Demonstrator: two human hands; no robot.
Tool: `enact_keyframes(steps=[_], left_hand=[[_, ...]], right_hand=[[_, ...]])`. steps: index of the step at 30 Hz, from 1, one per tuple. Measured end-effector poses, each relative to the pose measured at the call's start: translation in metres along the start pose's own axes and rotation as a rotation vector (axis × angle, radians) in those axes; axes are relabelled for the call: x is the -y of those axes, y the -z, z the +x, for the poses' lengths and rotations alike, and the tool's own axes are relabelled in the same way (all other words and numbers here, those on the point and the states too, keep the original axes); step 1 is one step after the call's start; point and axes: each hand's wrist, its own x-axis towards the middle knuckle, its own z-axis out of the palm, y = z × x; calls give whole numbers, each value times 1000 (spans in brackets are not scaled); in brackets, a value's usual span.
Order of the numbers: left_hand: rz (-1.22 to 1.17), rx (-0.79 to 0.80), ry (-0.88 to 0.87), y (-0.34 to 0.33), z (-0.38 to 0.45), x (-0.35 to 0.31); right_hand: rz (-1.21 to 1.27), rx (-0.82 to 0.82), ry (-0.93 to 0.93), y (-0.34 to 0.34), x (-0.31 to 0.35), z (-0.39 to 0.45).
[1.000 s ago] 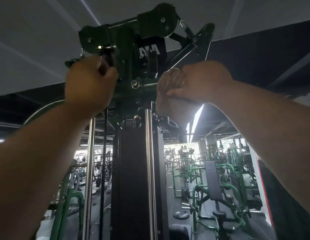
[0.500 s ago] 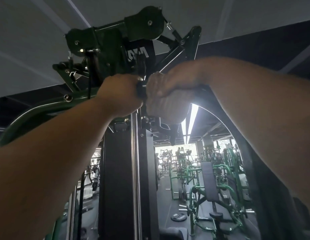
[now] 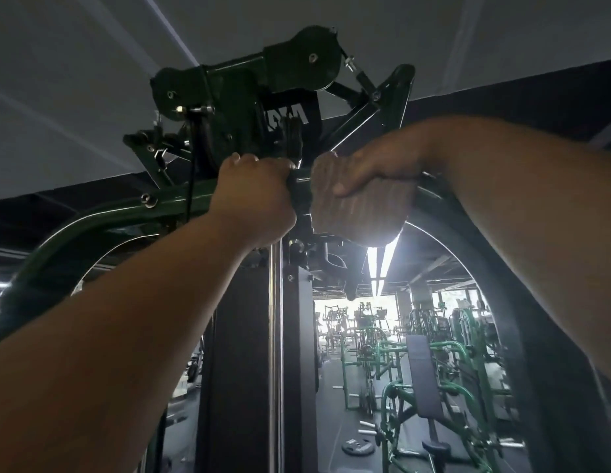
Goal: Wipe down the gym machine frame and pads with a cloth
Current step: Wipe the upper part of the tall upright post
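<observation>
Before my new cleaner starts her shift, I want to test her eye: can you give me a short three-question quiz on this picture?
1. True or false: the cloth lies on the floor.
2. Which hand holds the cloth? A) left B) right C) neither
3. Fill in: the left hand grips the green ___ beside the cloth.

Key:
1. False; it is draped over the frame bar overhead.
2. B; the right hand presses it onto the bar.
3. Frame.
</observation>
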Motion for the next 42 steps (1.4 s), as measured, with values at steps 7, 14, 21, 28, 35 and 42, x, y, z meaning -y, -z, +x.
enact_keyframes(steps=[7, 14, 21, 28, 35, 42], left_hand=[[32, 71, 38, 3, 2, -4], [71, 106, 49, 8, 1, -7], [0, 99, 75, 5, 3, -10], [-51, 117, 63, 9, 3, -8], [62, 132, 44, 11, 5, -11], [96, 151, 47, 16, 1, -12]], right_hand=[[102, -33, 0, 3, -11, -5], [136, -111, 76, -2, -53, -50], [-586, -520, -2, -32, -45, -76], [-866, -908, -74, -77, 6, -2], [-1029, -983, 140, -99, 27, 27], [-1078, -985, 206, -100, 20, 33]])
